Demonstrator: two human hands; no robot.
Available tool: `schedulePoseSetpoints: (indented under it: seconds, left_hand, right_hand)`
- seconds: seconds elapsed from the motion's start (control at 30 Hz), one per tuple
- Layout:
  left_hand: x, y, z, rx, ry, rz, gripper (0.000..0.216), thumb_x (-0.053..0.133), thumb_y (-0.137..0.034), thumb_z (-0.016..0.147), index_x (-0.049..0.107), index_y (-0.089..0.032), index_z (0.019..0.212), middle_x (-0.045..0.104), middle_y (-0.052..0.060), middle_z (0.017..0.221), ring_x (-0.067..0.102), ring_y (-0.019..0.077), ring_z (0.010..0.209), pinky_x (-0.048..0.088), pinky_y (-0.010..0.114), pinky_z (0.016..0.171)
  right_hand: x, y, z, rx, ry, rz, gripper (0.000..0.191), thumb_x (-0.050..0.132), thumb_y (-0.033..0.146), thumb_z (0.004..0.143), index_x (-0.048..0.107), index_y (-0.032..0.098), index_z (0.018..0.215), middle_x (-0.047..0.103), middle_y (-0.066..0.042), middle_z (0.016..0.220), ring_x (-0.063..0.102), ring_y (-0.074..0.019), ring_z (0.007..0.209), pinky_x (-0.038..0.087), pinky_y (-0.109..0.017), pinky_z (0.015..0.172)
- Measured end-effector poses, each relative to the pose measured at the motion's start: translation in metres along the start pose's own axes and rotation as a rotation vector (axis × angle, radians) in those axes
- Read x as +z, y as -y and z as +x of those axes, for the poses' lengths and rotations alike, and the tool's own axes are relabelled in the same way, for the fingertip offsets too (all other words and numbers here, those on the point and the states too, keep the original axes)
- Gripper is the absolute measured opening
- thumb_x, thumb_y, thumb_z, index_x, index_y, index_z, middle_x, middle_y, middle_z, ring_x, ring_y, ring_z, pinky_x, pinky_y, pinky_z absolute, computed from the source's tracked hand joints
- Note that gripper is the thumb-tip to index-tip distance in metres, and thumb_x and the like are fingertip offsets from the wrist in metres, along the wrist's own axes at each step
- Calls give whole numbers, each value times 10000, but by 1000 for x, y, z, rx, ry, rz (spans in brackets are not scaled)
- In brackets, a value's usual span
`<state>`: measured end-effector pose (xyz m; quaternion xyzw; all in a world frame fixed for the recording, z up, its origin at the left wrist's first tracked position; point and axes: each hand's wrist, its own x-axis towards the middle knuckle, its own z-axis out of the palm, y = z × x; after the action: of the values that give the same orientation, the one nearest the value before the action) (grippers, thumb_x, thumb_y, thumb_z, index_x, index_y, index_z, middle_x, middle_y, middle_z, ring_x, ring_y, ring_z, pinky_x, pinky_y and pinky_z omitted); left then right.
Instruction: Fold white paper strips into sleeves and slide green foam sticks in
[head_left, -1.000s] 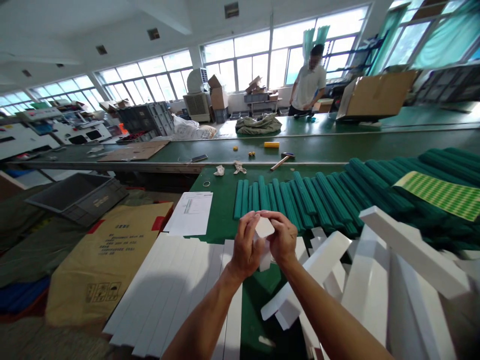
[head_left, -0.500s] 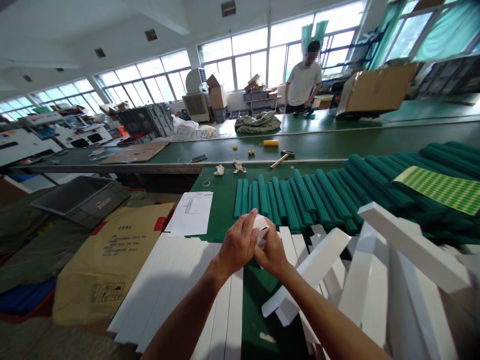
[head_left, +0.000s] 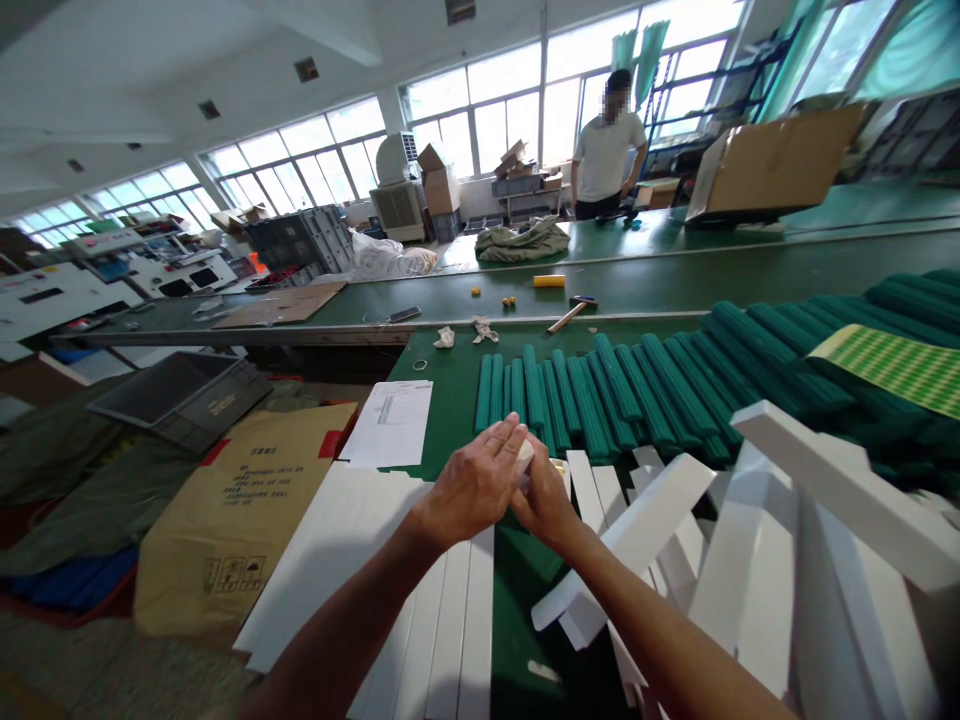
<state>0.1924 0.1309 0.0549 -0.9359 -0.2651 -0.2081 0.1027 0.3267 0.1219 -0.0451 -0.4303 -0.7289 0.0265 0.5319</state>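
Both hands meet over the green table, closed round the end of a white cardboard box [head_left: 526, 456]. My left hand [head_left: 478, 474] presses over it from the left, fingers together. From the right, my right hand [head_left: 541, 492] wraps the same box, and most of it is hidden by the hands. Flat white cartons [head_left: 360, 540] lie in a row below my left arm. To the right is a heap of formed long white boxes [head_left: 750, 560]. Just beyond the hands lie several green ribbed rolls [head_left: 570, 395] side by side.
Printed papers [head_left: 390, 424] lie left of the hands. A hammer [head_left: 573, 314], a yellow cylinder [head_left: 549, 281] and a phone [head_left: 405, 314] are farther back. A green-patterned sheet [head_left: 892, 368] rests on the rolls. A person [head_left: 609, 150] stands across the table near a large carton [head_left: 772, 165].
My left hand has closed farther over the box end, so less of the white cardboard shows. The view has shifted slightly. The person across the table has changed posture.
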Motion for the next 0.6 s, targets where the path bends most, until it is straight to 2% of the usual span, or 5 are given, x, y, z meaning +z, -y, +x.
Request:
schedulePoseSetpoints:
  seconds: [0.07, 0.17, 0.3, 0.43, 0.6]
  left_hand:
    - [4, -1, -1, -12, -2, 25, 429, 339, -210, 977, 433, -8, 1344, 521, 218, 1375, 437, 255, 1348, 446, 404, 1078]
    - [12, -4, -2, -19, 3, 58, 453, 322, -129, 941, 397, 2, 1368, 500, 227, 1391, 415, 269, 1362, 446, 434, 1071]
    - [15, -5, -2, -11, 43, 46, 487, 322, -96, 908, 379, 1, 1381, 492, 217, 1402, 413, 281, 1362, 428, 455, 1080]
    - [14, -3, 0, -28, 58, 20, 458, 338, -113, 917, 415, -22, 1360, 484, 210, 1412, 425, 287, 1353, 454, 463, 1048]
    - [23, 2, 1, -89, -18, 17, 455, 387, -180, 954, 395, -96, 1401, 449, 176, 1451, 492, 262, 1296, 510, 413, 985]
  right_hand:
    - [-1, -2, 1, -15, 15, 4, 605, 436, 297, 900, 204, 127, 1433, 475, -210, 1296, 547, -290, 1153, 533, -451, 874]
    - [-4, -5, 2, -48, 17, 3, 625, 444, 281, 891, 187, 126, 1438, 483, -211, 1283, 552, -295, 1139, 533, -449, 862]
    - [-5, -7, 2, -21, 37, 36, 632, 472, 269, 875, 191, 137, 1425, 491, -203, 1267, 555, -298, 1123, 528, -452, 852]
    - [-8, -5, 4, 26, 78, 101, 555, 470, 265, 864, 273, 154, 1371, 525, -172, 1204, 584, -274, 1039, 530, -424, 811]
    - [-9, -5, 12, 85, 72, 177, 440, 462, 272, 870, 337, 159, 1276, 560, -116, 1046, 597, -231, 929, 531, -377, 761]
